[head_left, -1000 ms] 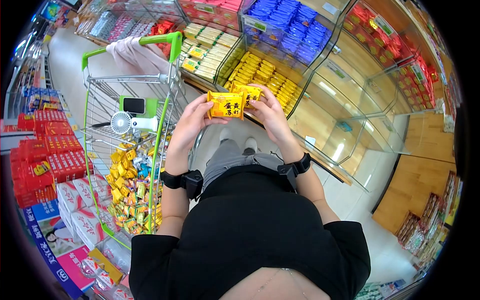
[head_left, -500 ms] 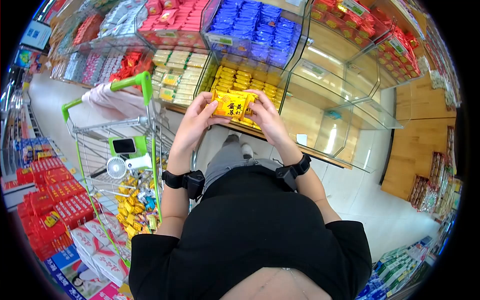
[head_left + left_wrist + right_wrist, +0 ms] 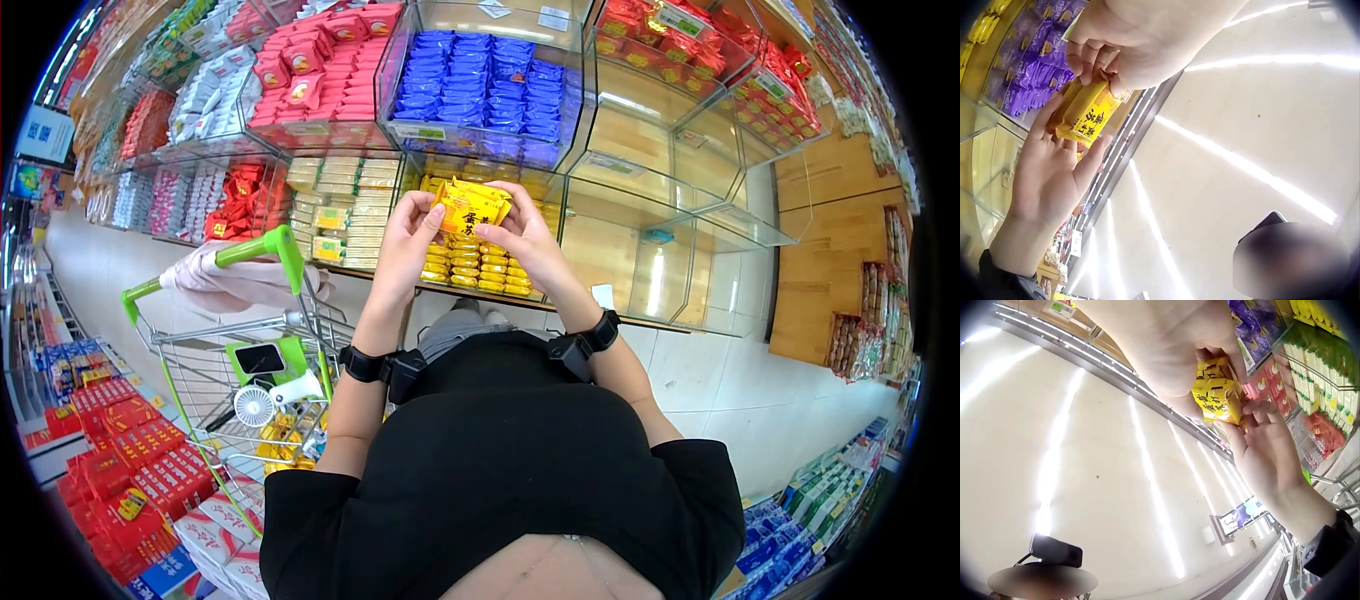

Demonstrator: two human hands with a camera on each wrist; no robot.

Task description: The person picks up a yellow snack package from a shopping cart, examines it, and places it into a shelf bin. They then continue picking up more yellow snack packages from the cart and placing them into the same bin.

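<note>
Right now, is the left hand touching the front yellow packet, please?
Touching: the head view shows the left hand with its thumb on the front yellow packet.

The head view looked down on the hands (image 3: 403, 245); both wrist views faced upward from close below, toward the ceiling (image 3: 1260, 144), all sharing the yellow packets (image 3: 470, 208).

Yellow pkts (image 3: 468, 208) read "蛋黄苏打" (other txt too sm.).
</note>
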